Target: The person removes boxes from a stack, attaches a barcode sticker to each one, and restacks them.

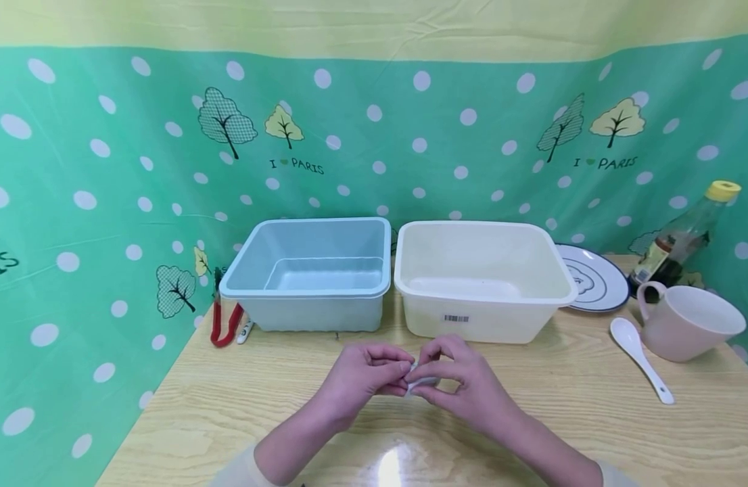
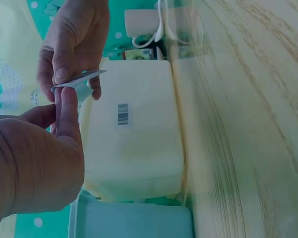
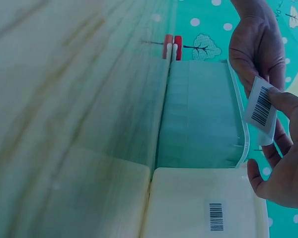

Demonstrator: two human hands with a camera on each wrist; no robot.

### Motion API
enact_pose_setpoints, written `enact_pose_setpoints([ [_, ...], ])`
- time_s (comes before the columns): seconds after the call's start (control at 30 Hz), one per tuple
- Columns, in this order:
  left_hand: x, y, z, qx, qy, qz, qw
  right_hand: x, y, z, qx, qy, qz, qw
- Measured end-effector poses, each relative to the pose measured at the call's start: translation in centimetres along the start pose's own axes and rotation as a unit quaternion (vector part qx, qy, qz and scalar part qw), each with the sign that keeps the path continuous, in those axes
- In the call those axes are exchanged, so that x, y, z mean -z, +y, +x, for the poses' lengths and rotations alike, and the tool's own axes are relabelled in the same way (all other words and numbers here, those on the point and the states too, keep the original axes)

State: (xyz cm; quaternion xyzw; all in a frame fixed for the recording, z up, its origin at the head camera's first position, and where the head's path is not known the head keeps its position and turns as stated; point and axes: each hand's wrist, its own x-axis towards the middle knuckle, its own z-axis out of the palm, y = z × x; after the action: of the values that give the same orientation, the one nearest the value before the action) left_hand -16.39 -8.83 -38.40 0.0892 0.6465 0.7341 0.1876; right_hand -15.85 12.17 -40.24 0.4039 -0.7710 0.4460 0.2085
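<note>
Both hands meet above the table in front of the two tubs, around a small white barcode label point(image 3: 261, 105). The label shows black bars on one side in the right wrist view; a paler, translucent flap hangs below it. My left hand point(image 1: 362, 375) pinches it from the left, thumb over fingers. From the other side my right hand point(image 1: 465, 382) pinches it between thumb and fingers. In the left wrist view the label point(image 2: 82, 79) appears nearly edge-on as a thin sheet. Fingers cover much of it in the head view.
Behind the hands stand a blue tub point(image 1: 319, 312) and a white tub point(image 1: 477, 323) bearing a barcode. Red-handled pliers point(image 1: 217, 325) and a white pen-like object point(image 1: 245, 331) lie left. Rightward are a plate point(image 1: 608, 284), spoon point(image 1: 642, 358), mug point(image 1: 684, 328) and yellow-capped bottle point(image 1: 678, 237).
</note>
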Motion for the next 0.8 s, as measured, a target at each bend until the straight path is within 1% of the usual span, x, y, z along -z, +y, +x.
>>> enact_pose_setpoints([
  [0.17,0.0,0.0,0.0,0.0,-0.006,0.003,1.0,0.0,0.0,0.0,0.001,-0.003,0.003,1.0],
  [0.23,0.0,0.0,0.1,0.0,-0.006,0.003,1.0,0.0,0.1,0.0,0.011,0.0,0.002,1.0],
  [0.4,0.4,0.0,0.3,0.001,0.001,0.007,1.0,-0.1,0.1,0.0,0.016,0.013,-0.012,1.0],
  [0.53,0.9,0.0,0.6,0.002,0.013,0.009,0.9999,0.0,0.1,0.0,0.02,0.032,-0.02,0.999],
  [0.63,1.4,-0.1,1.0,-0.001,0.021,0.01,0.9997,0.1,0.1,0.1,0.022,0.042,-0.016,0.999],
  [0.8,2.4,-0.2,1.5,0.0,0.035,0.019,0.9992,0.3,0.0,0.1,0.006,0.035,0.01,0.999],
])
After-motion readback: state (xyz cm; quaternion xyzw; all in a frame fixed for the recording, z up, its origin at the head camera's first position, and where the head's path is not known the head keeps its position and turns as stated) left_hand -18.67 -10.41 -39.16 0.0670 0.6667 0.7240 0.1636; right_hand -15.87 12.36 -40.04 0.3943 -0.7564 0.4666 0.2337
